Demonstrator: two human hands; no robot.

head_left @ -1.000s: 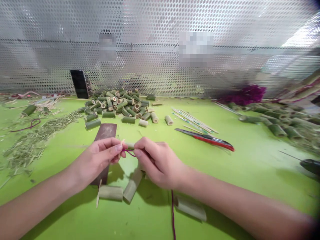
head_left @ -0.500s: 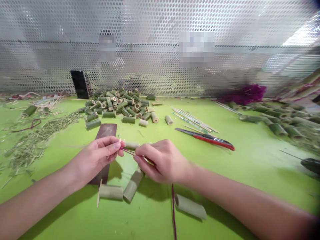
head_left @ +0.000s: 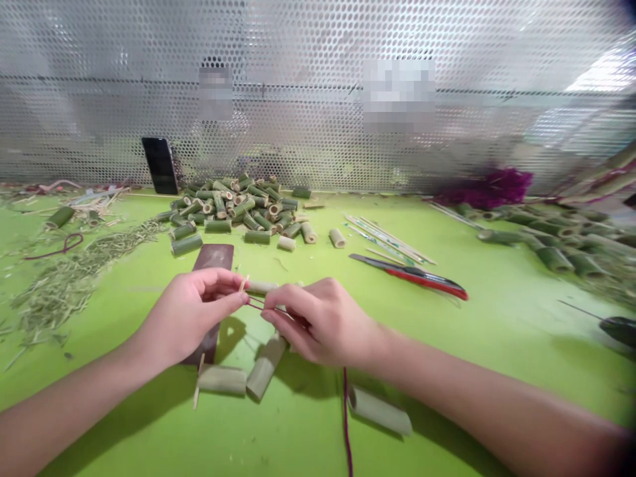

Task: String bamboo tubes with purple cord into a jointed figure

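Observation:
My left hand (head_left: 183,317) is closed in a pinch, thumb and fingertips on a short thin wooden stick (head_left: 243,285) with purple cord at it. A taut stretch of the purple cord (head_left: 346,421) runs across to my right hand (head_left: 320,321), whose thumb and forefinger pinch it. The cord's tail hangs below the right hand to the front edge of the view. Under the hands lie peeled bamboo tubes: one (head_left: 223,379) with a thin stick at its left end, one tilted tube (head_left: 265,371), and another (head_left: 380,411) at the right. A brown flat strip (head_left: 217,256) lies partly behind my left hand.
A pile of green bamboo pieces (head_left: 243,205) sits at the back, beside an upright phone (head_left: 160,165). Right of centre are thin sticks (head_left: 387,238) and a red-black utility knife (head_left: 412,275), blade exposed. Bamboo shavings (head_left: 84,278) lie left; more bamboo (head_left: 554,258) lies right.
The left thumb has straightened and slid lower, and the left fingers have shifted slightly right around the stick. My right fingertips have come a little closer, shortening the cord between the hands.

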